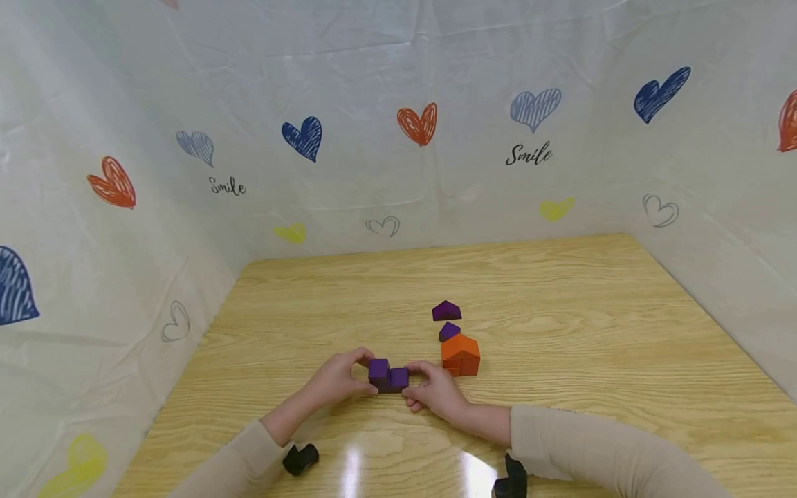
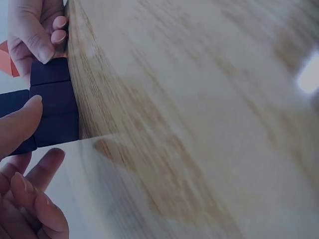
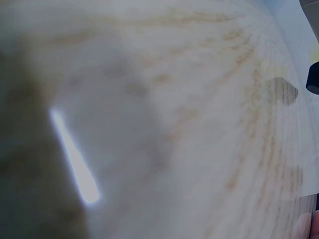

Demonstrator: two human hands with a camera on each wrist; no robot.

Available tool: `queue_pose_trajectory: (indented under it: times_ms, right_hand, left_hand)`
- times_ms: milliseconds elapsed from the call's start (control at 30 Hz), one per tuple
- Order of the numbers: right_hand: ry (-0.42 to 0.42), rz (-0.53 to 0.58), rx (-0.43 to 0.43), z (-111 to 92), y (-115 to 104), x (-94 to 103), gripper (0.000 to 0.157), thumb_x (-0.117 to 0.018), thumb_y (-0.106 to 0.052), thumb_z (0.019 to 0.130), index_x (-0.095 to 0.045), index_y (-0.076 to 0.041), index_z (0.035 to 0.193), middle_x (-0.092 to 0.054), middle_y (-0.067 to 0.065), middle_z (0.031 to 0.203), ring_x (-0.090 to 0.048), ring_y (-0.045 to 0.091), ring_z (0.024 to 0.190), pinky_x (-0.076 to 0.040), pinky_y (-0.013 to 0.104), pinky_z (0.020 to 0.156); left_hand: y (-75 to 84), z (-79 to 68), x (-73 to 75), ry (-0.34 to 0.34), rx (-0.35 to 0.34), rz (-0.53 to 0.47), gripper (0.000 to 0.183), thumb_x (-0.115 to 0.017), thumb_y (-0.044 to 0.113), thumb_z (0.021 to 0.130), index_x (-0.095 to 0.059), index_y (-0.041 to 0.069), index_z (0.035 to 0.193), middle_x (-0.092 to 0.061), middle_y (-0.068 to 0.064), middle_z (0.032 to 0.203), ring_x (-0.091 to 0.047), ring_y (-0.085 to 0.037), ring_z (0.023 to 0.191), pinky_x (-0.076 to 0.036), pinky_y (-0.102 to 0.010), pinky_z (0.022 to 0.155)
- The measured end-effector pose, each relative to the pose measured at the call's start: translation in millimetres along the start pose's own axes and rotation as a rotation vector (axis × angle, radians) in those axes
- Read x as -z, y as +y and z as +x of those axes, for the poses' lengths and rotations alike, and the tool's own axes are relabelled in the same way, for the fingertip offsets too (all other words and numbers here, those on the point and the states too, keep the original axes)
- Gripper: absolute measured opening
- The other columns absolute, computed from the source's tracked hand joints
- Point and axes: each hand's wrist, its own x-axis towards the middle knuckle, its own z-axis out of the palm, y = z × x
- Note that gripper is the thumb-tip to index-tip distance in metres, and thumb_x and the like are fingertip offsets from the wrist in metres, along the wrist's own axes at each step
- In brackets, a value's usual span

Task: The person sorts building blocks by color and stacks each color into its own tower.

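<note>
Purple block group (image 1: 380,377) lying between left hand (image 1: 339,377) and right hand (image 1: 437,393), long axis running side to side — left thumb and fingers pinching taller end, right ones lower end; orange blocks (image 1: 461,354) sitting beyond right hand.

Boxy purple blocks (image 1: 378,372): one plain colour
Orange house-shaped block (image 1: 461,355): bright all over
Yellow-brown wooden table (image 1: 336,304): wavy lines
White hanging sheet (image 1: 467,55): red, blue, yellow hearts (image 1: 304,140), black writing (image 1: 529,154)
</note>
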Motion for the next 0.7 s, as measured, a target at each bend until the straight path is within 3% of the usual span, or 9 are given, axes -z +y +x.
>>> queue_pose_trajectory:
  times_ms: [700]
  right_hand:
    - [0.006,0.001,-0.010,0.8,-0.3,-0.5,0.047,-0.064,0.005,0.079,-0.047,0.013,0.122,-0.064,0.024,0.068,-0.060,0.012,0.053,-0.053,0.032,0.053]
  left_hand:
    - [-0.6,0.5,-1.4,-0.025,-0.011,0.061,0.036,-0.077,0.023,0.073,-0.063,0.007,0.102,-0.067,-0.008,0.097,-0.062,-0.024,0.092,-0.047,-0.040,0.079]
